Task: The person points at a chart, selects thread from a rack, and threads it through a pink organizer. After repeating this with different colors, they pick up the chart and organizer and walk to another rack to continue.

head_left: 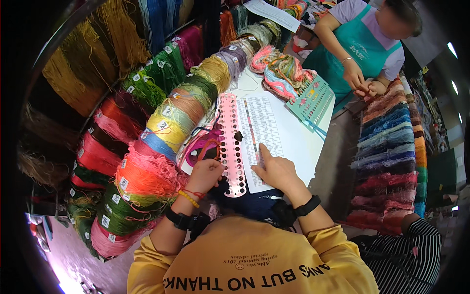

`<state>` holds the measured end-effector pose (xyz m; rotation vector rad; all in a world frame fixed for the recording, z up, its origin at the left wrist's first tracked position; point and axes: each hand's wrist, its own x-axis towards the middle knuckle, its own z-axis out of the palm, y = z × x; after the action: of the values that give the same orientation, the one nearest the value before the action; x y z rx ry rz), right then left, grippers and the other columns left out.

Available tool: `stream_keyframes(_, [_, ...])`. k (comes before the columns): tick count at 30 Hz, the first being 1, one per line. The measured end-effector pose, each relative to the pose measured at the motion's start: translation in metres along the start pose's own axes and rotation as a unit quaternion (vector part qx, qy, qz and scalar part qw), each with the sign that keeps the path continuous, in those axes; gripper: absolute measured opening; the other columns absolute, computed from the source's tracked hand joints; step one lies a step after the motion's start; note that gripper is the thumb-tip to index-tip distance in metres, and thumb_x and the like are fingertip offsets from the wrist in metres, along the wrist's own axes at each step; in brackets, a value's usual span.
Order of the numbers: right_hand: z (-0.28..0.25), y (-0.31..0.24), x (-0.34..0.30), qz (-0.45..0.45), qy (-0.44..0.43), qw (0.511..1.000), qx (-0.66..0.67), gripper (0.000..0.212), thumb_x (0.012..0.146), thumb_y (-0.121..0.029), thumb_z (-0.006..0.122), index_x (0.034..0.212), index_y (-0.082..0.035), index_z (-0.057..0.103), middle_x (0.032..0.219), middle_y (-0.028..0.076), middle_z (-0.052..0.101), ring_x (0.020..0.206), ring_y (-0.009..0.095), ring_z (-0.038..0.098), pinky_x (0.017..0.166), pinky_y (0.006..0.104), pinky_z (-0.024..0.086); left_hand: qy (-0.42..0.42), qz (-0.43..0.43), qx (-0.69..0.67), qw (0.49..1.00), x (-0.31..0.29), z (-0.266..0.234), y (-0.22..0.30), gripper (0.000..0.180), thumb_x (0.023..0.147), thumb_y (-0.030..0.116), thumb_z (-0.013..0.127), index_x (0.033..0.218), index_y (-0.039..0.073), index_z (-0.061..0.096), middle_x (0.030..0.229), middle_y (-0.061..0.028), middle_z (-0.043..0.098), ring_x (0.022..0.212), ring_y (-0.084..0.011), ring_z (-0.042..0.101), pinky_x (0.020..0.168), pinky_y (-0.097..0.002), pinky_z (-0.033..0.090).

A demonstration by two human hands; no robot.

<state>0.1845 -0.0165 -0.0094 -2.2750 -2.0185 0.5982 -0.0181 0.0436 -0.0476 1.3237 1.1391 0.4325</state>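
My left hand (207, 172) is closed in a pinch beside the lower left edge of a long pink thread holder (230, 147) with rows of round holes. What those fingers hold, if anything, is too small to make out. Magenta and orange threads (201, 142) lie just beyond that hand, left of the holder. My right hand (278, 171) rests over a printed chart sheet (271, 132) with a grid and a column of coloured squares. Its index finger is stretched out on the chart, the thumb is apart, and it holds nothing.
A long roll of labelled thread bundles (169, 122) borders the table's left side. On the table's far right are a teal holed thread card (312, 100) and multicoloured skeins (279, 71). A co-worker in a teal apron (352, 54) stands beyond, near a rack of thread bundles (384, 157).
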Motion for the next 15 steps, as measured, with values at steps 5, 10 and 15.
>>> stream_keyframes(5, [-0.036,0.004,-0.014,-0.055,-0.045,0.997,0.023,0.054,0.078,-0.039,0.051,0.119,-0.007,0.038,0.071,0.017,0.06,0.069,0.033,0.059,0.059,0.0408,0.045,0.085,0.178,0.207,0.958,-0.053,-0.04,0.036,0.021,0.076,0.015,0.058,0.091,0.0,0.057,0.066,-0.0078,0.056,0.059,-0.0148,0.055,0.056,-0.0251,0.044])
stream_keyframes(10, [-0.138,-0.028,-0.04,-0.215,-0.033,0.962,0.167,0.031,0.078,-0.029,0.057,0.1,-0.008,0.053,0.056,0.008,0.053,0.051,0.023,0.053,0.048,0.0319,0.04,0.15,0.175,0.109,0.967,-0.116,-0.103,0.066,0.02,0.075,0.008,0.059,0.093,-0.001,0.057,0.069,-0.0043,0.056,0.059,-0.0088,0.051,0.055,-0.0211,0.042])
stream_keyframes(15, [-0.192,-0.071,-0.016,-0.27,0.217,0.916,0.204,0.012,0.076,-0.016,0.057,0.076,-0.004,0.056,0.055,0.006,0.051,0.049,0.014,0.05,0.047,0.0268,0.038,0.18,0.176,0.182,0.95,-0.136,-0.132,0.051,0.02,0.074,0.007,0.06,0.091,-0.001,0.058,0.07,-0.0058,0.056,0.061,-0.0101,0.052,0.056,-0.0209,0.042])
